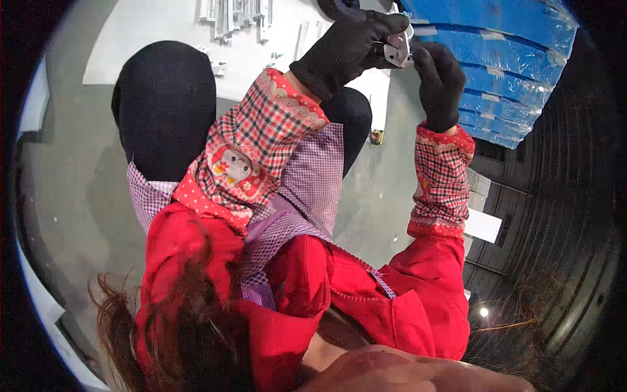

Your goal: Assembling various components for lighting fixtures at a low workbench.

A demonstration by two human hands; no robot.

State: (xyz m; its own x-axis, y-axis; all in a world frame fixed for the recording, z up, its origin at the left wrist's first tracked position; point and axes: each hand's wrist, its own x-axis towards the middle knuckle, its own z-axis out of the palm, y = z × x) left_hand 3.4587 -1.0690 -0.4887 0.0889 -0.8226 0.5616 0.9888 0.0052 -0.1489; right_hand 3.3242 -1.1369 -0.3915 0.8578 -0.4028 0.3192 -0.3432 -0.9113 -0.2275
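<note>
White part (400, 59) in the left hand (358, 44), the right hand (441, 78) close beside it

Both hands wear black gloves (326, 62); the left fingers are pinching the white part, which has a rounded edge and small dark spots; the right fingers are bent inward, their tips just beside the right edge of the part; whether they touch it, or pinch some thin thing there, I cannot tell.

Left of the left fingers, a white sheet (134, 39) lies on the grey floor (375, 202); metal strips (225, 19) lie on it side by side, with a few small pieces (219, 68) nearer to the knees (163, 98); just above the left fingers is a dark round thing (336, 6), its kind not clear to me.

Behind the right fingers, and to their right, stands a film-wrapped blue stack (513, 59); below the fingers, on the floor, is a small yellow and black thing (377, 137); checked sleeves (443, 186) follow close behind the fingers of both hands; lower is a purple checked apron (313, 170).
</note>
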